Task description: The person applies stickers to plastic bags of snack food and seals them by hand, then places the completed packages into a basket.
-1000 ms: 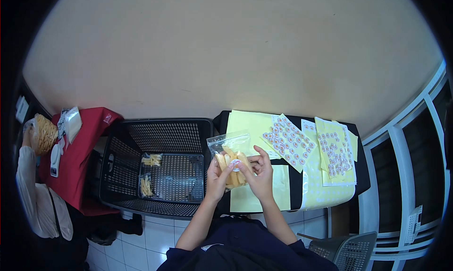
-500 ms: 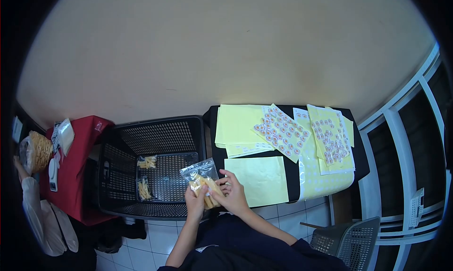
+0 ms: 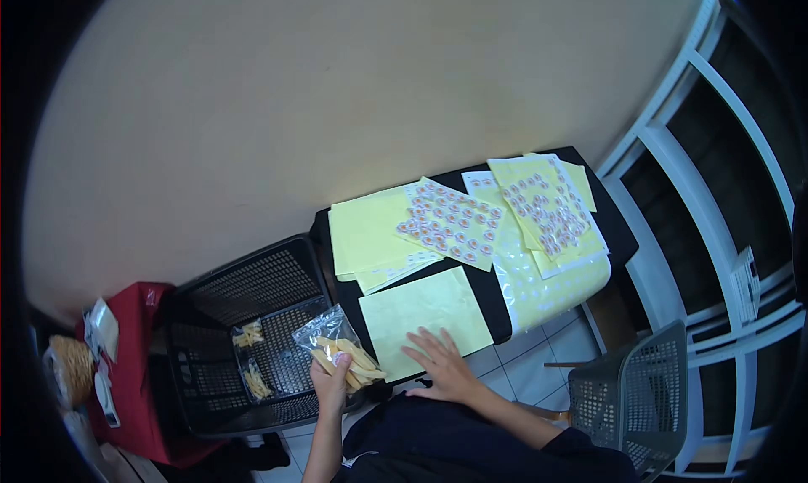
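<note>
My left hand (image 3: 330, 385) grips a clear plastic bag (image 3: 318, 325) of pale yellow snack sticks (image 3: 364, 367), thumb on the front. A small round sticker shows on the bag near the thumb. The bag is tilted, over the right side of a black plastic crate (image 3: 220, 426). My right hand (image 3: 446, 372) has its fingers spread, over the lower part of a plain yellow sheet (image 3: 425, 310) and apart from the bag. Two similar bags, one of them a bag of sticks (image 3: 256, 382), lie at the bottom of the crate.
Sticker sheets (image 3: 454, 222) and yellow backing sheets (image 3: 370, 230) cover the black-clothed table (image 3: 343, 294). On the left, a red-clothed table (image 3: 139, 374) holds a large bag of snacks (image 3: 71, 369) and a white device (image 3: 105, 397); another person's sleeve shows below. A grey chair (image 3: 648, 390) stands at right.
My right hand has let go of the bag and moved right, fingers spreading over the yellow sheet. My left hand keeps the bag. The view has turned and shifted right.
</note>
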{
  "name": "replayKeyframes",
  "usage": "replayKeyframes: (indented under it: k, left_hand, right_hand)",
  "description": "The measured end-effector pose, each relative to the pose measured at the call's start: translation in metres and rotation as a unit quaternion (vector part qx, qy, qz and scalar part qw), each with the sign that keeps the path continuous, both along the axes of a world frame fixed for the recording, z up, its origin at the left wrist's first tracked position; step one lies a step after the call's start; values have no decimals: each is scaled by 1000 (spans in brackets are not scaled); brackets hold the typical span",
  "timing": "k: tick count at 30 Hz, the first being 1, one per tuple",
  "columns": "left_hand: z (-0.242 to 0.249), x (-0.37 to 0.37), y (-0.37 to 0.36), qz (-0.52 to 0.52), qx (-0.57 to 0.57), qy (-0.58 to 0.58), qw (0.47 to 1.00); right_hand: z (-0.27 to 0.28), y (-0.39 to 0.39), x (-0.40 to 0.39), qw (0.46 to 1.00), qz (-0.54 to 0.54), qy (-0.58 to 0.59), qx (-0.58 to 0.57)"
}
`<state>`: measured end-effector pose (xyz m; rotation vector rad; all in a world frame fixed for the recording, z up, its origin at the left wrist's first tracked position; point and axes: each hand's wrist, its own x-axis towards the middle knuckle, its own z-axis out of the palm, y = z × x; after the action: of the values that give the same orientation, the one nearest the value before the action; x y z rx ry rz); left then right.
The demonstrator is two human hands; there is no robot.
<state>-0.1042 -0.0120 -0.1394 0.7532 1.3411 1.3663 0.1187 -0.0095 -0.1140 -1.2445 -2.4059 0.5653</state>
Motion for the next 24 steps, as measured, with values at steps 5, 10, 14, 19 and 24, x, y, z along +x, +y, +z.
replayKeyframes:
  k: [5,10,14,19,24]
  left_hand:
    - [20,26,21,-58,-6,-37,998]
    - [1,68,34,-176,-72,29,981]
    - [8,76,39,-230,-59,17,971]
    - [6,72,55,-295,-82,90,948]
    - [17,84,52,-333,-68,66,938]
  right_hand:
    - [3,-13,34,989,-140,20,38]
    - [-9,-5,38,941,-332,-45,42]
    - [4,3,45,938,-342,-8,-46]
    - [-11,5,56,946,-324,15,-19]
    - [-14,10,61,869,-274,363,-197]
